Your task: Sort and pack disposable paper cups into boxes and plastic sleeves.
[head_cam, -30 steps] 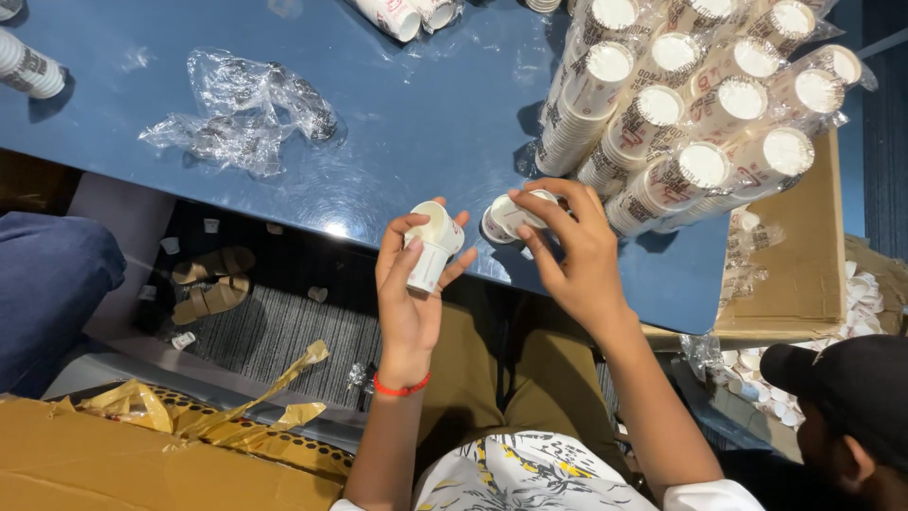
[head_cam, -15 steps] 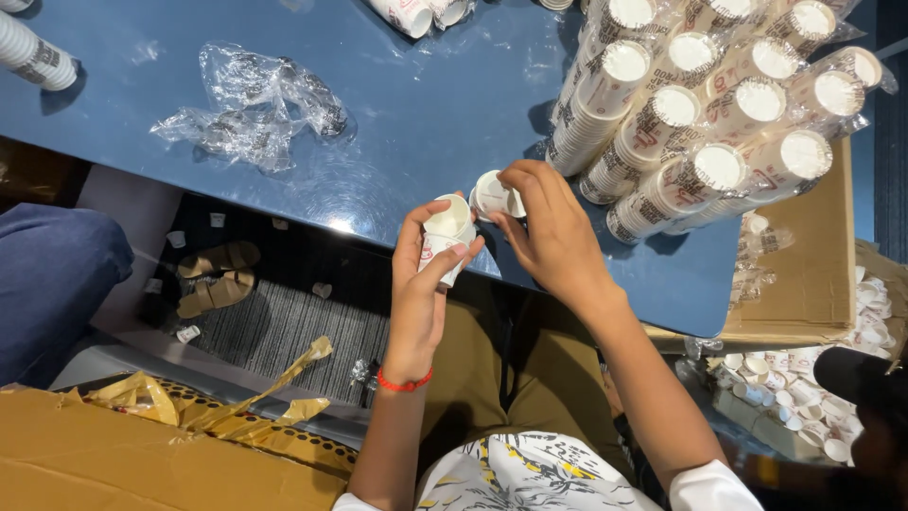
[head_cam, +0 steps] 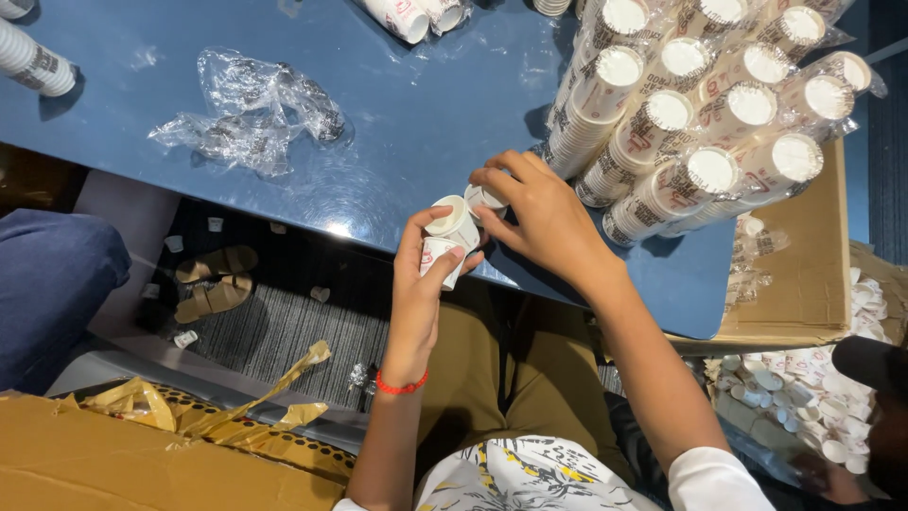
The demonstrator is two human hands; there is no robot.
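Far left edge of the blue desk (head_cam: 416, 132): a sleeve of stacked white paper cups (head_cam: 33, 61) lying on its side. Next along, crumpled clear plastic wrapping (head_cam: 251, 114), well apart from the hands. Below the desk's near edge: tan sandals (head_cam: 216, 281) on the grey floor mat, and torn brown cardboard with yellow tape (head_cam: 170, 426) at the bottom left.

Left hand (head_cam: 421, 293), red string at the wrist, fingers curled narrow around a small stack of short white paper cups (head_cam: 446, 241), held just over the desk's near edge, roughly mid-width. Right hand (head_cam: 539, 213) meets it from the right; thumb and fingertips pinch a single small white paper cup (head_cam: 484, 196) that touches the top of the stack, tilted. Whether it is seated in the stack or apart from it, cannot tell.

To do this well, judging from the grip: keep the left hand steady with the stack's mouth facing the right hand, line the rims up square, pinch lightly so the thin wall does not crease.

Right part of the desk: big pile of plastic-wrapped cup sleeves (head_cam: 700, 123), lying with white bottoms up. Off the right edge: open brown cardboard box (head_cam: 804, 284), loose small cups (head_cam: 804, 388) below it.
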